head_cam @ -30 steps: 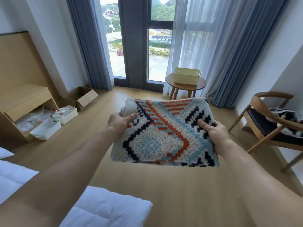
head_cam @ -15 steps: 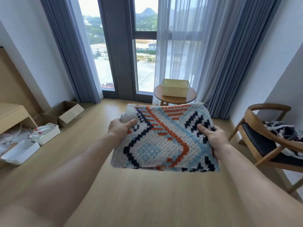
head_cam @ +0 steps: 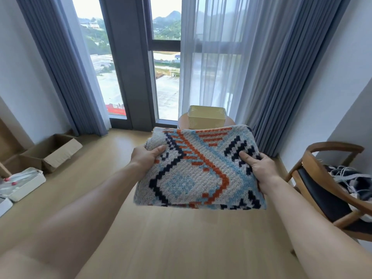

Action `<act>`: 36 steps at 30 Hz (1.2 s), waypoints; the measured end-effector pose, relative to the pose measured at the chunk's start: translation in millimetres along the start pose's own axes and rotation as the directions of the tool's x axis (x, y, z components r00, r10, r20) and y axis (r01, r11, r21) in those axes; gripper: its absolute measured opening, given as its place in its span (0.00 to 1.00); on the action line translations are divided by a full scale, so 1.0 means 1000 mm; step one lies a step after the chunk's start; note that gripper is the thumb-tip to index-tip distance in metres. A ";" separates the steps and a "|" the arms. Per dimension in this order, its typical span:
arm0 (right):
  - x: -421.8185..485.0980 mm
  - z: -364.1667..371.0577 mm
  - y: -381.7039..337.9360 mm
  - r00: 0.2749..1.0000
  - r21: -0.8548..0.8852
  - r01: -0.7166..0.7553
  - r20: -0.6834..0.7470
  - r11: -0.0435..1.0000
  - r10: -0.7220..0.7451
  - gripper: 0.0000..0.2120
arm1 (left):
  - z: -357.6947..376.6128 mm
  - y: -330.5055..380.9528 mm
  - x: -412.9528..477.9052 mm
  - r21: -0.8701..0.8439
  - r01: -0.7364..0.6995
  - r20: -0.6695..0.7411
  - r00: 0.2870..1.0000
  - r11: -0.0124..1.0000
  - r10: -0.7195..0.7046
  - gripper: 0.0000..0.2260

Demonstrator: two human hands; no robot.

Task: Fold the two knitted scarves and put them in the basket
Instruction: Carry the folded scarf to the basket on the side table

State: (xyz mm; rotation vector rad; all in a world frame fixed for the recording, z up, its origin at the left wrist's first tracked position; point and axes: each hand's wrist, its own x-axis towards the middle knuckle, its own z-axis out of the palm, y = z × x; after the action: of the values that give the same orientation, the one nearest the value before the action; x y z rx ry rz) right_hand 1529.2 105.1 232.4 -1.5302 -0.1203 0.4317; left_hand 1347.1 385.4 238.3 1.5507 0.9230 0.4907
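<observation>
A folded knitted scarf (head_cam: pixel 198 170), cream with navy, orange and light-blue geometric patterning, is held out flat in mid-air above the wooden floor (head_cam: pixel 181 238) by both of the person's bare hands. The left hand (head_cam: pixel 146 157) grips the scarf's left edge, thumb lying across the top surface and the remaining fingers hidden underneath. The right hand (head_cam: pixel 259 168) grips the right edge in the same way, thumb pressed on top and fingers tucked out of sight beneath the fabric. Beyond the scarf's far edge, a pale yellow perforated basket (head_cam: pixel 206 119) stands on a small round wooden table (head_cam: pixel 182 121) in front of the window (head_cam: pixel 165 57), where sheer and grey-blue curtains (head_cam: pixel 281 77) hang. At the right, a wooden armchair (head_cam: pixel 330 178) with a dark seat carries a second knitted piece (head_cam: pixel 354 178) in dark and light yarn with loose fringe, lying rumpled on the cushion. At the left, an open cardboard box (head_cam: pixel 52 152) sits on the floor near the wall, with a white plastic bin (head_cam: pixel 24 183) just in front of it.
</observation>
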 end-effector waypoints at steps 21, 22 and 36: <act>0.308 0.029 -0.040 0.994 -0.038 -0.023 -0.112 0.999 0.019 0.22 | 0.136 0.084 0.296 0.084 -0.004 0.081 0.997 0.996 -0.002 0.22; 0.328 0.027 -0.042 0.993 -0.035 -0.018 -0.113 0.999 0.014 0.22 | 0.145 0.091 0.308 0.094 -0.011 0.070 0.998 0.995 0.004 0.22; 0.541 0.020 -0.088 0.995 -0.081 -0.021 -0.096 0.997 0.013 0.27 | 0.256 0.157 0.466 0.114 0.016 0.031 0.999 0.993 -0.019 0.19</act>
State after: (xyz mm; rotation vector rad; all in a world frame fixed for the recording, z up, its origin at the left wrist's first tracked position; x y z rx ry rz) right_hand 2036.5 312.2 216.4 -1.6306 -0.0506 0.3697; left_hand 1861.6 592.5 247.7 1.6470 0.9527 0.4059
